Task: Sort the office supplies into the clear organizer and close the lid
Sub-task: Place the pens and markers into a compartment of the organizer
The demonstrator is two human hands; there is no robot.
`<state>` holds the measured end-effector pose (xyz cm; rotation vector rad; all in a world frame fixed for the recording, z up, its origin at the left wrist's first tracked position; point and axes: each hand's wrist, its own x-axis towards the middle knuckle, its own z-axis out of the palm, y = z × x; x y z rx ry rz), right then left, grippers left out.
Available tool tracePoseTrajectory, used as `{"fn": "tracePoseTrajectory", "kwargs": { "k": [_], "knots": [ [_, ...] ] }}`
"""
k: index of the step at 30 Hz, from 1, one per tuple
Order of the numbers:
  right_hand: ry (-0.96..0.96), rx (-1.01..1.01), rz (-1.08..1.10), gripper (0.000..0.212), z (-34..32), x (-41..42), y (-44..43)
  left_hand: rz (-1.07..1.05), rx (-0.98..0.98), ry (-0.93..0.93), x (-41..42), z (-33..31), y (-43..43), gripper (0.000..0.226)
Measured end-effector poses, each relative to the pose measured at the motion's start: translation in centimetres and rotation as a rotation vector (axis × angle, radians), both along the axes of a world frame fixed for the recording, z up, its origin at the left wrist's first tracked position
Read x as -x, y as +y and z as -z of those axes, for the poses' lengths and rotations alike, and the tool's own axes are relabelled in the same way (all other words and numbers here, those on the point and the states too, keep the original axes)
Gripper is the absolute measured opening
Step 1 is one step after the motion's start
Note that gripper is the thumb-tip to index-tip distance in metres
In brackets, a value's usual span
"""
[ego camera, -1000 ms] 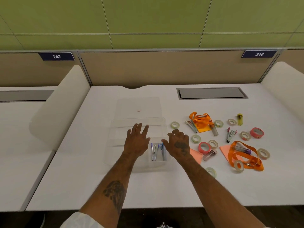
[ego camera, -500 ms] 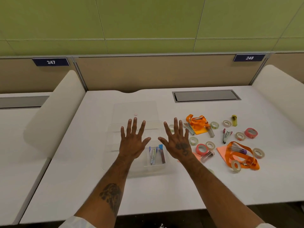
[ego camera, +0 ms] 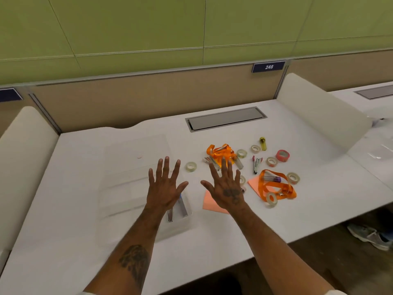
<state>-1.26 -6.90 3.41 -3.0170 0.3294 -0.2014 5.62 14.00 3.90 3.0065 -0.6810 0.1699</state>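
Note:
The clear organizer [ego camera: 119, 196] lies open on the white desk, its lid [ego camera: 131, 150] folded back behind it. Two staplers [ego camera: 178, 209] lie in its right compartment, partly under my left hand [ego camera: 164, 188]. That hand hovers spread over the organizer, holding nothing. My right hand [ego camera: 226, 188] is spread the same way, just right of the organizer, over a pink sticky note [ego camera: 209, 202]. Loose supplies lie to the right: orange lanyards [ego camera: 274, 186], tape rolls [ego camera: 271, 161], a pink tape roll [ego camera: 282, 155], a small stapler [ego camera: 257, 165] and a yellow tube [ego camera: 262, 143].
A grey cable hatch [ego camera: 225, 119] is set into the desk at the back. White padded dividers [ego camera: 319, 116] flank the desk on both sides. A shoe [ego camera: 370, 236] shows on the floor at the lower right.
Both hands have lifted from the organizer and spread their fingers wide. The camera has swung to the right, so the desk scene sits further left and tilted.

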Motion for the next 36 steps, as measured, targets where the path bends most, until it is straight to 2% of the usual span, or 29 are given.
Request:
{"fn": "tracePoseTrajectory", "kwargs": {
  "k": [8,17,22,26,31,36],
  "knots": [
    [-0.006,-0.002,0.073,0.076,1.2,0.8,-8.1,0.037,0.033,0.042,-0.8,0.8,-7.8,0.079],
    [0.113,-0.012,0.071,0.082,3.0,-1.3,-16.9,0.0,0.012,0.088,-2.7,1.8,-14.7,0.087],
    [0.062,-0.014,0.056,0.077,3.2,-2.7,-19.3,-0.043,0.011,0.142,-4.0,2.6,-16.9,0.092],
    [0.007,-0.029,0.139,0.066,3.8,-4.3,-20.8,-0.091,-0.023,0.161,-4.8,3.3,-17.9,0.092],
    [0.158,-0.036,0.232,0.062,4.5,-6.4,-22.1,-0.158,-0.002,0.193,-5.8,3.9,-18.6,0.09],
    [0.16,-0.119,0.345,0.057,5.2,-8.0,-22.7,-0.227,-0.004,0.176,-6.8,4.4,-18.7,0.078]
  ]
}}
